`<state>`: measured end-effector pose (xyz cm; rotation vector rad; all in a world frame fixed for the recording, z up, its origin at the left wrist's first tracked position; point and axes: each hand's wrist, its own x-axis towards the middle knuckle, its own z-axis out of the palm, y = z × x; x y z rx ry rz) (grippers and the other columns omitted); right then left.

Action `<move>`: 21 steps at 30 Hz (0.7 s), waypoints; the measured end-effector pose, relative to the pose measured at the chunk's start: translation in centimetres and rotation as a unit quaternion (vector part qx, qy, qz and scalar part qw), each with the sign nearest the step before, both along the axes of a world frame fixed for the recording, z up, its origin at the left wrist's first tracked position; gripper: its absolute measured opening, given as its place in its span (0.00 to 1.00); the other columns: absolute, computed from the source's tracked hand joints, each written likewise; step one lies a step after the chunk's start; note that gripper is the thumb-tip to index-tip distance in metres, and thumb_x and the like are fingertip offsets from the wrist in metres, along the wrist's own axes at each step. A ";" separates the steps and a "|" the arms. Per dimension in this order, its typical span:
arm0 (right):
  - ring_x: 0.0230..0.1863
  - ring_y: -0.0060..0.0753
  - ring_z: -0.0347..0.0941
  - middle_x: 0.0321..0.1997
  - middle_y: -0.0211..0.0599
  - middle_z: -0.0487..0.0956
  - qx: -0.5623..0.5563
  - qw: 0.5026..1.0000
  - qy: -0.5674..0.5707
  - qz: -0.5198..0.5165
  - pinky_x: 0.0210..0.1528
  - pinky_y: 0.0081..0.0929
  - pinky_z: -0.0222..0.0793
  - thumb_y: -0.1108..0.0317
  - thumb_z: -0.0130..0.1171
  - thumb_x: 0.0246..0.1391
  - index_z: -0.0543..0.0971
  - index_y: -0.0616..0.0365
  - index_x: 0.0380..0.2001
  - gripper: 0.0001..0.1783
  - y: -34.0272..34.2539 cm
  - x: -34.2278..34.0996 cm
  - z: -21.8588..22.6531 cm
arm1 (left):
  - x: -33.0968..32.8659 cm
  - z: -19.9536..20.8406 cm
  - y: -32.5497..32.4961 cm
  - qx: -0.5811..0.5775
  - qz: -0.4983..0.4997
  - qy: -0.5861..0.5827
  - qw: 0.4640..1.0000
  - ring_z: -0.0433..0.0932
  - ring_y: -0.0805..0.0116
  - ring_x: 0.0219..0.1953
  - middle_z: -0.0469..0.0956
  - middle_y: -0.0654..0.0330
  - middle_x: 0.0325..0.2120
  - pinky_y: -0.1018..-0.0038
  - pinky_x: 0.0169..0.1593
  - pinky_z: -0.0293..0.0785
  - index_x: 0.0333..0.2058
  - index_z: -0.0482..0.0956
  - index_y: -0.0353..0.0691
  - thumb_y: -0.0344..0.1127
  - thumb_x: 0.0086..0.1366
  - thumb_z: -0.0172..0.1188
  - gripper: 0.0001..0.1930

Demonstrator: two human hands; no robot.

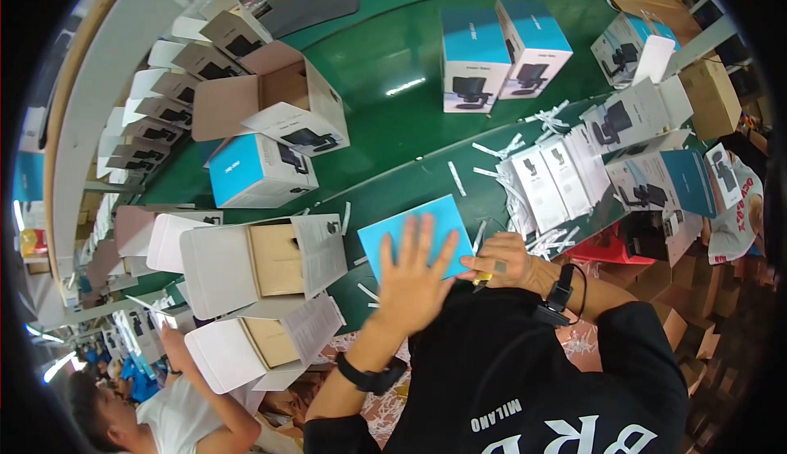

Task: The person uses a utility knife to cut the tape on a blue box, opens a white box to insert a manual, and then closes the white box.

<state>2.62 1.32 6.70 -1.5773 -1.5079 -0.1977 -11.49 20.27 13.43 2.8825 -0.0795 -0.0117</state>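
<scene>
A bright blue rectangular panel (pixel 444 215) lies in front of me at the near edge of the green table; whether it is a flat card or the top of a box, I cannot tell. My left hand (pixel 412 278) rests flat on it, fingers spread. Just right of its near corner, my right hand (pixel 502 259) is closed around a small yellow utility knife (pixel 484 277), most of which the fingers hide. Right of the panel, a stack of white printed leaflets (pixel 548 177) stands among loose white paper strips (pixel 511 196).
Open white boxes (pixel 220 264) with raised flaps crowd the left. Blue-topped product boxes (pixel 475 56) stand at the back, and more boxes (pixel 627 118) at the right. A co-worker (pixel 188 401) works at lower left; another person (pixel 731 216) is at the right edge.
</scene>
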 end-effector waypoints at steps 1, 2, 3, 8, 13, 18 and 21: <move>0.17 0.27 0.68 0.18 0.26 0.71 0.006 1.000 0.003 -0.007 0.19 0.26 0.57 0.62 0.79 0.43 0.84 0.55 0.42 0.22 0.3 0.1 0.2 | 0.7 0.6 1.1 -0.007 -0.005 0.002 1.000 0.53 0.38 0.73 0.51 0.42 0.73 0.33 0.67 0.50 0.71 0.60 0.42 0.53 0.57 0.69 0.47; 0.17 0.26 0.68 0.18 0.26 0.71 0.012 1.000 0.005 -0.015 0.19 0.26 0.57 0.62 0.79 0.43 0.84 0.55 0.42 0.22 0.5 0.1 0.3 | 1.4 1.2 2.5 -0.006 0.039 -0.011 0.999 0.56 0.36 0.70 0.54 0.39 0.70 0.35 0.66 0.52 0.72 0.58 0.41 0.55 0.52 0.71 0.52; 0.17 0.26 0.69 0.18 0.26 0.71 0.021 1.000 0.007 -0.022 0.19 0.26 0.58 0.62 0.79 0.43 0.84 0.55 0.42 0.22 0.4 0.3 0.4 | 1.8 1.5 3.5 -0.004 0.083 -0.024 0.996 0.60 0.34 0.67 0.57 0.36 0.67 0.37 0.66 0.54 0.72 0.57 0.40 0.58 0.48 0.74 0.57; 0.18 0.26 0.70 0.19 0.25 0.72 -0.005 1.000 -0.001 -0.008 0.20 0.27 0.60 0.61 0.79 0.43 0.84 0.54 0.43 0.23 -0.4 1.3 0.6 | 0.4 1.0 4.6 -0.011 0.048 0.009 0.999 0.64 0.35 0.59 0.62 0.36 0.61 0.41 0.65 0.56 0.72 0.54 0.38 0.58 0.40 0.76 0.63; 0.21 0.33 0.72 0.22 0.30 0.75 -0.025 0.989 0.138 -0.050 0.24 0.28 0.66 0.65 0.77 0.45 0.84 0.55 0.45 0.22 -1.7 2.2 0.7 | 1.7 1.6 6.1 -0.059 0.003 0.014 0.998 0.65 0.38 0.58 0.64 0.39 0.58 0.46 0.63 0.61 0.71 0.60 0.42 0.52 0.36 0.77 0.60; 0.32 0.45 0.78 0.33 0.43 0.80 -0.089 0.823 0.426 -0.365 0.36 0.33 0.74 0.73 0.68 0.54 0.79 0.59 0.52 0.21 -6.0 3.6 2.2 | 8.5 -0.2 6.7 -0.157 0.241 -0.097 0.953 0.65 0.39 0.59 0.66 0.40 0.56 0.50 0.62 0.66 0.66 0.71 0.50 0.49 0.33 0.79 0.55; 0.37 0.58 0.78 0.40 0.52 0.80 -0.172 0.883 0.256 -0.353 0.40 0.38 0.75 0.70 0.62 0.58 0.77 0.61 0.55 0.21 -12.7 5.6 -1.9 | 18.3 -0.8 7.3 -0.150 0.378 -0.110 0.907 0.63 0.38 0.63 0.66 0.37 0.58 0.50 0.65 0.64 0.67 0.70 0.50 0.50 0.33 0.82 0.56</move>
